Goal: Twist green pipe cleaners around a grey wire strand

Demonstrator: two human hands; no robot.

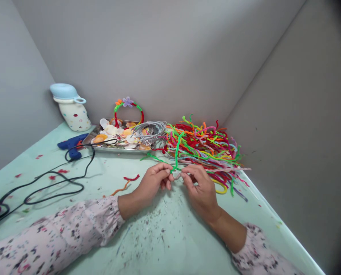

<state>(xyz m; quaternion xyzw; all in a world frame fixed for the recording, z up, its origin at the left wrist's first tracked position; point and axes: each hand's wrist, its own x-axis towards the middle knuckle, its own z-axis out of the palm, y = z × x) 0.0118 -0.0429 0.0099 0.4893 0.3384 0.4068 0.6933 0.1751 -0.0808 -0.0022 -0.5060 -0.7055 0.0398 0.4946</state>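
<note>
My left hand (155, 180) pinches a bright green pipe cleaner (177, 151) above the table. One long end of it sticks upward, and a shorter part runs sideways between my hands. My right hand (201, 188) is closed on the other side, its thumb and forefinger at the short part of the same pipe cleaner. A small whitish piece (176, 175) shows just under the green bend, between my fingertips; what it is I cannot make out. Behind my hands lies a heap of colourful pipe cleaners (205, 147).
A metal tray (124, 150) holds shells, with a coil of grey wire (150, 130) and a pipe-cleaner headband (143, 114) on it. To the left are a blue glue gun (73, 143), its black cord (83, 183) and a white bottle (74, 114). Pipe-cleaner scraps (132, 178) lie nearby.
</note>
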